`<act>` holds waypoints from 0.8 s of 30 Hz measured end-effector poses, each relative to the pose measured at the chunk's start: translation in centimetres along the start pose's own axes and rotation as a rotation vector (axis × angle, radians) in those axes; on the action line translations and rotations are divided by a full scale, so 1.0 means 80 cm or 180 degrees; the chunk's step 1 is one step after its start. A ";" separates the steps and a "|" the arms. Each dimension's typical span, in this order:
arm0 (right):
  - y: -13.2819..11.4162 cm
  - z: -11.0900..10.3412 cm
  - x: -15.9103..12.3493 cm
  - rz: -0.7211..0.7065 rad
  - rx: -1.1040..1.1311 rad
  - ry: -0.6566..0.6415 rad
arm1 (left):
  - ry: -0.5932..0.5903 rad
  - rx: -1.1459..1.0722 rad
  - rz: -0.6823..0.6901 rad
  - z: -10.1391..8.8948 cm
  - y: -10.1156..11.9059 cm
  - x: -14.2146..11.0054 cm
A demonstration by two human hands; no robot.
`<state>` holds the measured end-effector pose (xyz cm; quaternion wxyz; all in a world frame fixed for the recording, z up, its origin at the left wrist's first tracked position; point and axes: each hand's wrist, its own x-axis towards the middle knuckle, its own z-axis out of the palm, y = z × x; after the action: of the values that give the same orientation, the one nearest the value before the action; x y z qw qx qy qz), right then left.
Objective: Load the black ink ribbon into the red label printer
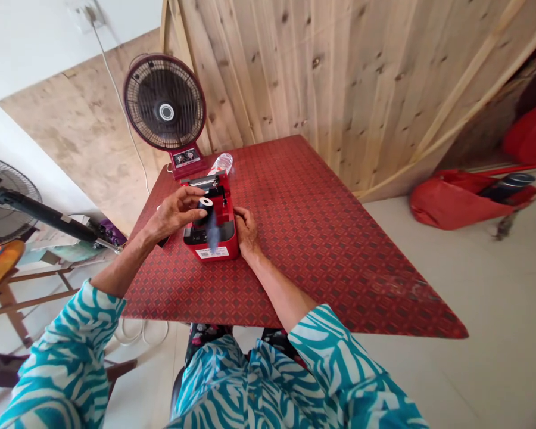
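A small red label printer (233,243) with a black front panel stands on the table, its lid raised. My left hand (173,211) is closed on a dark roll (206,205) with a pale core, held by the fingertips over the printer's opening. From the roll a bluish strip (213,233), blurred, hangs down over the front panel. Against the printer's right side, my right hand (248,231) grips the casing with bent fingers, some of them hidden. A white label (212,252) is stuck on the printer's front.
The table (321,238) has a red patterned cover. Behind the printer lie a clear plastic bottle (223,162) and a maroon desk fan (165,110). Another fan (9,196) stands at left by a wooden stool (2,268). A red bag (446,199) lies on the floor at right.
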<state>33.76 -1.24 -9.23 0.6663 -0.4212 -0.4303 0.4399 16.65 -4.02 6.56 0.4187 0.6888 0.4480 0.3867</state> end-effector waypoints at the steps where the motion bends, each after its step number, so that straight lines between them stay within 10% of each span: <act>1: 0.000 0.000 0.000 -0.0014 -0.0004 -0.0013 | -0.0123 0.0254 0.0002 0.002 -0.001 0.005; 11: 0.000 0.001 0.000 0.0030 -0.0049 -0.0021 | -0.0638 0.2586 -0.0178 0.020 -0.016 0.045; 19: 0.006 0.001 0.002 0.0033 -0.0019 0.0022 | -0.1181 0.2705 -0.0506 0.035 -0.034 0.077; 24: 0.007 0.002 0.001 0.0064 0.0022 0.0021 | -0.0916 0.2084 -0.0106 0.017 -0.019 0.042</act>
<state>33.51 -0.96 -9.69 0.6647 -0.4246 -0.4223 0.4467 18.44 -0.77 5.26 0.2408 0.8265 0.4957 0.1148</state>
